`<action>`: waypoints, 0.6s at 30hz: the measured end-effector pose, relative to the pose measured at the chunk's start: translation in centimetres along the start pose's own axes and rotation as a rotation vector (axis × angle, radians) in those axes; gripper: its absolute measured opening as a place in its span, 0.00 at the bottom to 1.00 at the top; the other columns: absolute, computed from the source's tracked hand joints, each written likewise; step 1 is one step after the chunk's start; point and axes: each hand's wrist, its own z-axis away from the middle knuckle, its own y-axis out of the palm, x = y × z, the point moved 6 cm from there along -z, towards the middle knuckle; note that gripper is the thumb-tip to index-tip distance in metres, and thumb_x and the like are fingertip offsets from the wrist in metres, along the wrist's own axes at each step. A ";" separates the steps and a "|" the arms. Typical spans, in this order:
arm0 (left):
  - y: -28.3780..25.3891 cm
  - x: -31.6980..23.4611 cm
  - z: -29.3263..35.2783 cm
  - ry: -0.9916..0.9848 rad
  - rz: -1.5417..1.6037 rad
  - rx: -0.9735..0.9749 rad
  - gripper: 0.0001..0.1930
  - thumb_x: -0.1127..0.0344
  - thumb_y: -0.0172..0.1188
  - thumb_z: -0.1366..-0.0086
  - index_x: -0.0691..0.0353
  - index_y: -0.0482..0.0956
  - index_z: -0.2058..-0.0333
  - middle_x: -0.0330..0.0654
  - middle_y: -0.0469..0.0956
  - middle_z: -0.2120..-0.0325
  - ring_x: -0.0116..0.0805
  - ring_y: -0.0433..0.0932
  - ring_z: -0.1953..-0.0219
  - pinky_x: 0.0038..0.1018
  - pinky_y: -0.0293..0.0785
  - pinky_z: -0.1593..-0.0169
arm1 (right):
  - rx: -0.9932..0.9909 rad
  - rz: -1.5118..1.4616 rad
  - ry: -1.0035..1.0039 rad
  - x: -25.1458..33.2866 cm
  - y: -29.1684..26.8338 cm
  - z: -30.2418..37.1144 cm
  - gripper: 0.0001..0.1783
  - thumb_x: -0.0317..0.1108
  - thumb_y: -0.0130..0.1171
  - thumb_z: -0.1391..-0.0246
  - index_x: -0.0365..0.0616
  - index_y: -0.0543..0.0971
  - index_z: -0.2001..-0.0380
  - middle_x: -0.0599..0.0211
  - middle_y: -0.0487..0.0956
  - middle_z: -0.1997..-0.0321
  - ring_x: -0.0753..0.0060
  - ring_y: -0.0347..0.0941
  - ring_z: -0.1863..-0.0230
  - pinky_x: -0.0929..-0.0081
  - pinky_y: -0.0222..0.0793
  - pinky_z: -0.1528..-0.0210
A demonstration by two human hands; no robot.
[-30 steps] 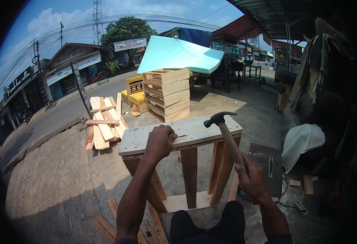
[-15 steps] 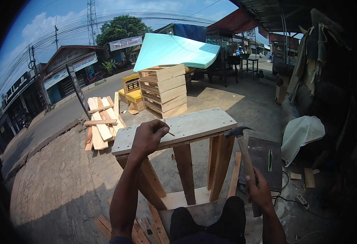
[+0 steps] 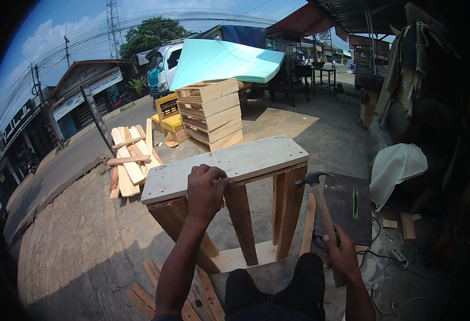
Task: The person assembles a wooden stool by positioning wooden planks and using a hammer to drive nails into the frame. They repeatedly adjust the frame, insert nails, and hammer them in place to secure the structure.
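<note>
Concrete floor (image 3: 79,235) — hammer (image 3: 325,208) slanting lengthwise, head (image 3: 312,179) uppermost, right fingers (image 3: 331,247) clasping handle (image 3: 328,222) (left fingers (image 3: 212,174) curled, pinch unclear).

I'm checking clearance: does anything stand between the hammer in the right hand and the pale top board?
Nothing visible stands between the hammer and the right end of the pale top board. Farther left, the left hand covers part of its near edge.

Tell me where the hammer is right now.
In the head view, the hammer is right of centre, held in the right hand, with its head near the right end of the wooden frame.
</note>
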 end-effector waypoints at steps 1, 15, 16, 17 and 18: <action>0.2 0.1 0.2 -0.022 -0.003 0.025 0.07 0.69 0.73 0.42 0.64 0.84 0.68 0.45 0.82 0.72 0.37 0.81 0.70 0.31 0.78 0.59 | 0.002 -0.009 0.009 0.0 0.0 0.0 0.25 0.37 0.55 0.32 0.35 0.71 0.37 0.66 0.77 0.77 0.77 0.74 0.83 0.72 0.70 0.80; 0.6 5.0 -2.3 -0.501 0.705 0.001 0.06 0.71 0.68 0.34 0.69 0.84 0.63 0.41 0.87 0.73 0.23 0.84 0.71 0.21 0.82 0.65 | 0.072 -0.017 0.030 0.6 0.7 -0.4 0.27 0.38 0.58 0.33 0.38 0.70 0.35 0.67 0.76 0.69 0.78 0.73 0.75 0.74 0.71 0.78; 0.9 5.1 -2.0 -0.525 0.698 0.018 0.06 0.71 0.68 0.34 0.68 0.84 0.63 0.41 0.87 0.73 0.23 0.84 0.71 0.21 0.82 0.65 | 0.070 -0.006 0.014 0.8 0.6 -0.4 0.27 0.38 0.58 0.33 0.38 0.71 0.36 0.67 0.76 0.70 0.78 0.73 0.76 0.74 0.71 0.79; 0.9 5.1 -2.0 -0.507 0.647 0.022 0.06 0.71 0.68 0.34 0.68 0.84 0.63 0.42 0.87 0.74 0.23 0.85 0.71 0.21 0.82 0.66 | 0.074 0.007 -0.006 1.1 0.7 -0.5 0.26 0.37 0.58 0.33 0.38 0.71 0.36 0.68 0.76 0.70 0.78 0.73 0.76 0.74 0.71 0.79; 1.1 4.8 -2.0 -0.467 0.693 0.024 0.06 0.71 0.68 0.34 0.68 0.84 0.63 0.43 0.87 0.74 0.24 0.86 0.70 0.21 0.82 0.65 | 0.072 0.010 -0.003 1.3 0.7 -0.6 0.26 0.38 0.58 0.33 0.38 0.71 0.36 0.67 0.77 0.71 0.78 0.73 0.77 0.74 0.71 0.78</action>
